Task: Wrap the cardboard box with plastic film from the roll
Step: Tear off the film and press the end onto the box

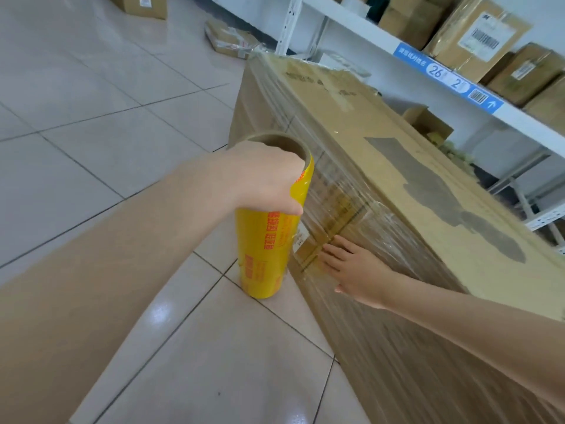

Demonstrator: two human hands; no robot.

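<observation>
**Head view: roll held at the box's side, film pressed flat**

Head view. The box (428,166), a long brown carton, stands on the tiled floor (91,102) and fills the right half of the picture. Clear film (333,185) covers its near side face in wrinkled, glossy layers and laps over the upper edge. The top face shows bare cardboard with a dark printed shape.

The roll (263,255) stands upright just beside that side face, left of it. Its wrapper is yellow with red print, and its brown core is open at the top. Its lower end is at floor level; whether it touches the tiles cannot be told. Film runs from the roll straight onto the box.

The left hand (263,179) grips the roll's top end, curled over the core's rim, with the thumb lying on the yellow wrapper. Its fingers are hidden behind the hand.

The right hand (357,270) lies lower and to the right of the roll. It presses flat on the film-covered side face, fingers straight and slightly spread. Its fingertips point toward the roll, near it but apart.

Behind the box, a white shelf (519,117) with a blue label strip carries several cartons (480,35). A flattened carton (229,38) lies on the floor beyond the box's far end.
</observation>
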